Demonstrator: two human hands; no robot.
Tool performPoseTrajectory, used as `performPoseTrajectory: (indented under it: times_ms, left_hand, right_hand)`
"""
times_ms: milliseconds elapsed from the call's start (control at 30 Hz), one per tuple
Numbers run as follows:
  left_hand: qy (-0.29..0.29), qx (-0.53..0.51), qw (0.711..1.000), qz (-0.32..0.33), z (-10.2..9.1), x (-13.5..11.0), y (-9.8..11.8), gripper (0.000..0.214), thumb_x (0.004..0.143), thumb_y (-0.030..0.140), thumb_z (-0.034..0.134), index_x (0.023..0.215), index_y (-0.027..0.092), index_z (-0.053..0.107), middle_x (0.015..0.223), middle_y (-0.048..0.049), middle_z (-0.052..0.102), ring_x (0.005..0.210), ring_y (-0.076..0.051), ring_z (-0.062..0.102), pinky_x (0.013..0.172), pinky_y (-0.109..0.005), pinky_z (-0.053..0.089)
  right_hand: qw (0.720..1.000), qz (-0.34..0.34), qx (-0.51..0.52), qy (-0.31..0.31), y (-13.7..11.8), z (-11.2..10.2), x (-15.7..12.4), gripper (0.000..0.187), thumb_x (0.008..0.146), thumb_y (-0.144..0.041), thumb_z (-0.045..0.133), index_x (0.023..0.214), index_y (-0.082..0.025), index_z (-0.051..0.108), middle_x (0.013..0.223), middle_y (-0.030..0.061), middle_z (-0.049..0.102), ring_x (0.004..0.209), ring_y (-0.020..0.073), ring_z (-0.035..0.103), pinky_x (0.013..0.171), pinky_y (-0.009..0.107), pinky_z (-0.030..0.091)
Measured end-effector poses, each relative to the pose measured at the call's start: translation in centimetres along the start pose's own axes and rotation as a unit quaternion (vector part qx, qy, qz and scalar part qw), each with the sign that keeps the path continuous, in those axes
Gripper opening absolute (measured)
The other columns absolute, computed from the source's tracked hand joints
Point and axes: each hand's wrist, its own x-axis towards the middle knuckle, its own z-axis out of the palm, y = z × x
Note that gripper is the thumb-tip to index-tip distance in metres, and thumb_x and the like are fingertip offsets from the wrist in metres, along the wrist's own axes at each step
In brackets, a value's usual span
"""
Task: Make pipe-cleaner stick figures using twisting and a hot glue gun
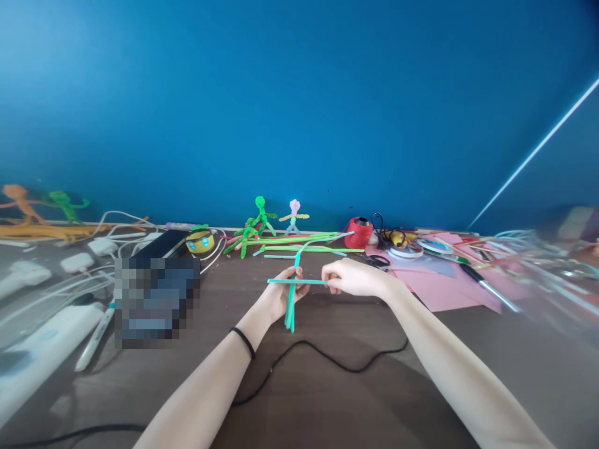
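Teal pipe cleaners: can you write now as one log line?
left hand: pinches upright teal bundle | right hand: holds crosswise teal piece | behind: green figure, pink paper

I have both forearms (pixel 219 380) stretched forward, left hand (pixel 279 294) and right hand (pixel 353 278) pinched closed, fingertips nearly meeting.

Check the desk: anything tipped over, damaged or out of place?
One green pipe-cleaner figure looks toppled onto loose stems by the wall, while the green-headed figure and pink-headed figure beside it stand. A black cable snakes beneath both forearms. Nothing looks spilled or broken.
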Motion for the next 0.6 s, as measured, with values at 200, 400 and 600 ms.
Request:
performPoseTrajectory:
  times_ms: [200, 400, 600]
  left_hand:
    - [-0.023, 0.011, 1.0, -0.007, -0.2, 0.1, 0.2, 0.011, 0.08, 0.018, 0.048, 0.071, 0.014, 0.054, 0.051, 0.0048, 0.043, 0.047, -0.005, 0.044, 0.056, -0.021, 0.045]
    - [0.005, 0.051, 0.998, 0.021, 0.0, 0.2, 0.0, 0.008, 0.076, 0.017, 0.054, 0.068, 0.015, 0.054, 0.069, 0.0004, 0.057, 0.057, -0.007, 0.051, 0.056, -0.021, 0.044]
    - [-0.037, 0.063, 0.997, 0.022, -0.1, 0.2, 0.0, 0.01, 0.075, 0.023, 0.057, 0.068, 0.016, 0.054, 0.097, -0.0043, 0.062, 0.062, -0.008, 0.054, 0.054, -0.021, 0.044]
  right_hand:
    - [0.995, 0.086, -0.041, -0.017, 2.8, -0.1, 0.9, 0.015, 0.067, -0.008, 0.049, 0.064, -0.018, 0.06, 0.069, 0.0018, 0.069, 0.064, 0.0134, 0.062, 0.056, 0.02, 0.041]
    - [0.994, 0.098, 0.045, -0.036, 5.5, -0.5, 1.3, 0.014, 0.069, -0.007, 0.05, 0.068, -0.016, 0.059, 0.074, 0.0031, 0.07, 0.065, 0.0116, 0.063, 0.055, 0.018, 0.045]
    - [0.992, 0.12, 0.03, 0.009, 5.9, -0.8, 1.3, 0.014, 0.068, -0.004, 0.052, 0.066, -0.015, 0.059, 0.073, 0.0049, 0.069, 0.065, 0.0127, 0.064, 0.057, 0.019, 0.047]
